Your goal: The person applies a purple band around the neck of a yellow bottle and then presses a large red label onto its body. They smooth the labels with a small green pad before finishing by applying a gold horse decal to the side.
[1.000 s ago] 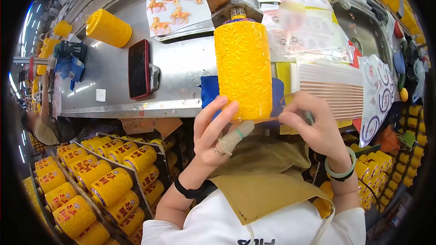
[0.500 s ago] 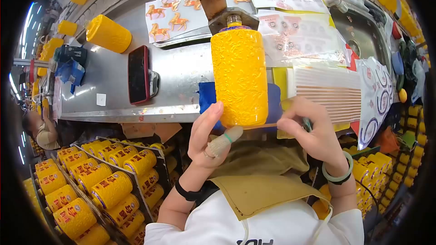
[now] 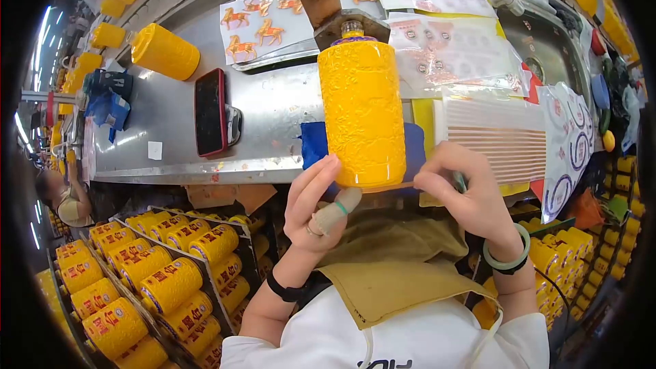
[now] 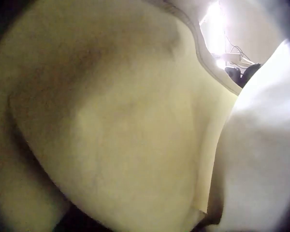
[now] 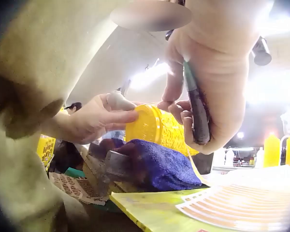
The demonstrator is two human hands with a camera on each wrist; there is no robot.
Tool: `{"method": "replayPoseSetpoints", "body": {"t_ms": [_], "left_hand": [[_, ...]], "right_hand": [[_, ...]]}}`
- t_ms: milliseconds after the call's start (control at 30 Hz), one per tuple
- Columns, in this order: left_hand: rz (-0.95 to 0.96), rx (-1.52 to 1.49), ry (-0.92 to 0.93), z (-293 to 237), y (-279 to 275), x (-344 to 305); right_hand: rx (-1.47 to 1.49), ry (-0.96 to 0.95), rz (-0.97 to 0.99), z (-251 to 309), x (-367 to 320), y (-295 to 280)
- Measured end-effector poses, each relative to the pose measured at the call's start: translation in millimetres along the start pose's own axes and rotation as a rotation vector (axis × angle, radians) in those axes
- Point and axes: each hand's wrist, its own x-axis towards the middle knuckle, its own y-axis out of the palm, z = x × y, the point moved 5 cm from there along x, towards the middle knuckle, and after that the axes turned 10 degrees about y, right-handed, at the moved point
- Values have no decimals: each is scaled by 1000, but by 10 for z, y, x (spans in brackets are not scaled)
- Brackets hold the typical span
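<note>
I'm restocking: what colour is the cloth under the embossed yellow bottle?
Blue cloth, clearest in the right wrist view.

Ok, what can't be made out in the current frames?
Left wrist: contact of the left hand with the yellow bottle; the apron fills most of the view.
Right wrist: the bottle's neck, hidden behind the right hand.
Head: shirt lettering, cut off by the bottom edge.
Head: wording on the printed sheets, too small.

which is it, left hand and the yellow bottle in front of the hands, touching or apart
Touching: the right wrist view shows a fingertip of the left hand against the base edge of the yellow bottle, with no gap visible.
</note>
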Motion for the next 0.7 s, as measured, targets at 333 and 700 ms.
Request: {"method": "replayPoseSetpoints", "body": {"t_ms": [333,700], "left_hand": [[125,20,113,-69,69,209],[94,140,52,-153,32,172]], "right_hand": [[-27,-23,-23,-14,28,21],[-9,-43,-26,9,26,30]]}}
